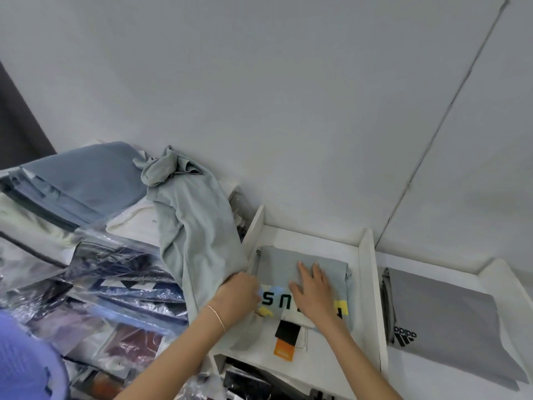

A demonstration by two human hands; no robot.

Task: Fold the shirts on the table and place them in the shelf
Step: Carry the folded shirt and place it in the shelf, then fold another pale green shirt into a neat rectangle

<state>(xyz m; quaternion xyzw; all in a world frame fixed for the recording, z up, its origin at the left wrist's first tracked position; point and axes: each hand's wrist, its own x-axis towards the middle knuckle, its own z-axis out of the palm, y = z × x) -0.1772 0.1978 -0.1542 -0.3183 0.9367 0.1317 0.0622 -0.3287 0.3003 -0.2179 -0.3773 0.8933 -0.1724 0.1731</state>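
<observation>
A folded pale grey-green shirt (277, 261) with a printed panel of black letters lies in the left compartment of the white shelf (367, 284). My right hand (313, 290) rests flat on top of it, fingers spread. My left hand (240, 295) is at the shirt's left edge, fingers tucked against the fabric, where they meet an unfolded pale green shirt (196, 226) that drapes over the shelf's left wall. A folded grey shirt with a black logo (441, 321) lies in the right compartment.
Left of the shelf, a heap holds a blue-grey garment (92, 180) and several plastic-wrapped clothes (115, 284). A black and orange tag (284, 339) pokes out below the folded shirt. A grey wall stands behind. A purple sleeve (26, 359) fills the lower left corner.
</observation>
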